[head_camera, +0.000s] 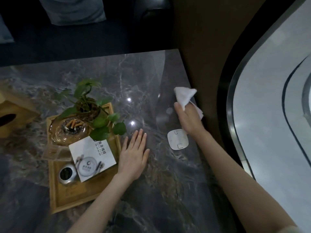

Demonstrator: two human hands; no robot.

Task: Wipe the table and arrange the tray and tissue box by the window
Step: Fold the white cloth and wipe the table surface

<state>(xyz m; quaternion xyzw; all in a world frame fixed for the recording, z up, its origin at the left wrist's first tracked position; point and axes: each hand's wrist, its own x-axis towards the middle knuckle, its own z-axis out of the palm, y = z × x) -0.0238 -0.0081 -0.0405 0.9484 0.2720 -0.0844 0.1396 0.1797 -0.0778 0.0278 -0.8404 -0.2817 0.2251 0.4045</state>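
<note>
A dark grey marble table (151,78) fills the view. My right hand (189,118) grips a white cloth (184,95) near the table's right edge, close to the window. My left hand (134,155) lies flat and open on the marble, touching the right rim of a wooden tray (70,200). The tray carries a glass ashtray with cigarette butts (70,130), a leafy plant (94,108), a white card (91,158) and a small metal pot (67,173). A wooden tissue box (13,113) stands at the far left, partly cut off by the frame.
A white rounded-square plate (178,139) lies on the table just under my right wrist. The curved window (269,98) runs along the right. A brown wall strip (202,47) lies between table and window. Dark seats with a grey cushion (75,10) are beyond the far edge.
</note>
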